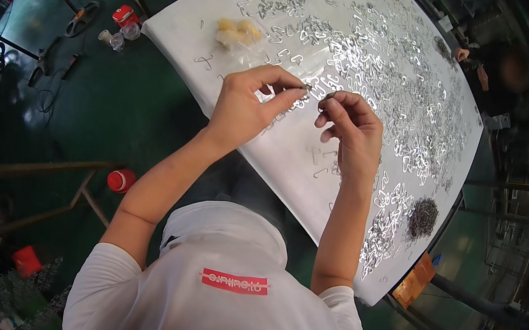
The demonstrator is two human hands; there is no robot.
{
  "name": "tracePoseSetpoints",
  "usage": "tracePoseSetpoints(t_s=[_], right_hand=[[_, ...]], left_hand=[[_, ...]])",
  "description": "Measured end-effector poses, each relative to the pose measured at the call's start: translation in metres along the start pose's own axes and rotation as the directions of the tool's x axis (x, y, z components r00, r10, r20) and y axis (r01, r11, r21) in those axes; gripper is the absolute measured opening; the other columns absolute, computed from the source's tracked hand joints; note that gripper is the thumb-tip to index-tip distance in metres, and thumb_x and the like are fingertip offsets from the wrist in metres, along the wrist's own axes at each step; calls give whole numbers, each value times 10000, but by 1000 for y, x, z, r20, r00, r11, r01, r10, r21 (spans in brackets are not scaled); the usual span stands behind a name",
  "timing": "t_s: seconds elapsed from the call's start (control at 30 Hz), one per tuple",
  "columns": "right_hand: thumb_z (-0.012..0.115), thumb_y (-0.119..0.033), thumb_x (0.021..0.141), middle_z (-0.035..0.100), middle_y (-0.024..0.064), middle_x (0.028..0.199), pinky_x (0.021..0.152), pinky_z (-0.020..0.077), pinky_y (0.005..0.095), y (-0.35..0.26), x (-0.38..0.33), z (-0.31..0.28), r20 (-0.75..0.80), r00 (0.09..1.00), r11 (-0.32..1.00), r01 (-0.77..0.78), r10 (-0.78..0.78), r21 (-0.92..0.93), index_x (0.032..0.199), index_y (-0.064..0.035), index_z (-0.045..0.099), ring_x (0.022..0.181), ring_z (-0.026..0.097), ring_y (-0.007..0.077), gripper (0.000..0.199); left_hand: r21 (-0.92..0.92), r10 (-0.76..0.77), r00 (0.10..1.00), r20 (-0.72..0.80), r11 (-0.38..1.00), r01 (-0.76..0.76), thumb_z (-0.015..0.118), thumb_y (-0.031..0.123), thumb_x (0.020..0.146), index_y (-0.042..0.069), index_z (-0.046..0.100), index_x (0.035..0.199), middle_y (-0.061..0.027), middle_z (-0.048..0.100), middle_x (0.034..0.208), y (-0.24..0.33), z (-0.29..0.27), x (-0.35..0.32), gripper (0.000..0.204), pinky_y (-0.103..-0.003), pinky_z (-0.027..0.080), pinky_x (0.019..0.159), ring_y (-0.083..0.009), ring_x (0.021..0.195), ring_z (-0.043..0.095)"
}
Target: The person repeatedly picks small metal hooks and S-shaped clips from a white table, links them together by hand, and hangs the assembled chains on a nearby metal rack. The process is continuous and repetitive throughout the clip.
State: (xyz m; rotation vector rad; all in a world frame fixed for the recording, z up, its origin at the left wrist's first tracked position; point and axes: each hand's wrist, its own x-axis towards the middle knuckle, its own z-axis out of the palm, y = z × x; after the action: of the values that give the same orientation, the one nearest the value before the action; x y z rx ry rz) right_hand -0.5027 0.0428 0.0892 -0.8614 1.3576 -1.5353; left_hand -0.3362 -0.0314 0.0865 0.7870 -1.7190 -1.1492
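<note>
Both my hands are raised over the near part of a white-covered table [291, 162], a short gap between their fingertips. My left hand [242, 105] is closed in a pinch of thumb and forefinger; what sits at its tips is too small to make out. Thumb and forefinger of my right hand [359, 134] pinch a small dark piece [329, 96], and its other fingers curl below. Beyond and to the right, many shiny S-shaped metal hooks [416, 155] lie scattered over the cover. A few lie singly beneath my hands.
A clear plastic bag with yellow items [238, 33] rests near the table's left edge. Dark heaps of small pieces [422, 218] lie on the right side and far edge. Another person [500, 76] works at the far right. A red container [121, 180] stands on the green floor.
</note>
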Motion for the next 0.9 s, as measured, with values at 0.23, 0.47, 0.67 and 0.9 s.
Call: tracePoseSetpoints(t_s=[0.23, 0.47, 0.67, 0.9], right_hand=[[713, -76, 832, 602, -19, 812, 603, 365, 195, -24, -7, 17, -15, 997, 988, 77, -76, 133, 919, -21, 662, 705, 491, 54, 115], [679, -13, 839, 571, -2, 936, 780, 386, 224, -20, -4, 7, -117, 968, 966, 236, -224, 104, 901, -24, 650, 858, 502, 81, 70], [642, 36, 838, 540, 14, 984, 837, 386, 252, -32, -23, -1, -164, 950, 956, 281, -264, 85, 896, -19, 644, 923, 499, 106, 80], [610, 78, 800, 508, 55, 1019, 758, 404, 265, -48, -72, 10, -256, 915, 945, 328, -313, 17, 837, -8, 633, 923, 478, 133, 97]], left_hand=[[23, 212, 977, -32, 977, -211, 722, 17, 766, 26, 699, 864, -57, 673, 770, 9, 13, 1, 101, -266, 471, 603, -140, 642, 592], [9, 199, 979, 46, 980, -199, 716, -12, 775, 22, 708, 913, -61, 687, 845, 11, 26, 2, 143, -261, 482, 669, -129, 713, 609], [3, 204, 979, -24, 979, -204, 689, 62, 827, 40, 715, 965, -66, 690, 885, -53, 36, 30, 142, -265, 484, 685, -133, 762, 634], [384, 124, 914, 387, 879, -282, 673, 205, 831, 108, 719, 1014, -48, 668, 1013, -204, 96, 68, 212, -347, 487, 825, -215, 935, 595]])
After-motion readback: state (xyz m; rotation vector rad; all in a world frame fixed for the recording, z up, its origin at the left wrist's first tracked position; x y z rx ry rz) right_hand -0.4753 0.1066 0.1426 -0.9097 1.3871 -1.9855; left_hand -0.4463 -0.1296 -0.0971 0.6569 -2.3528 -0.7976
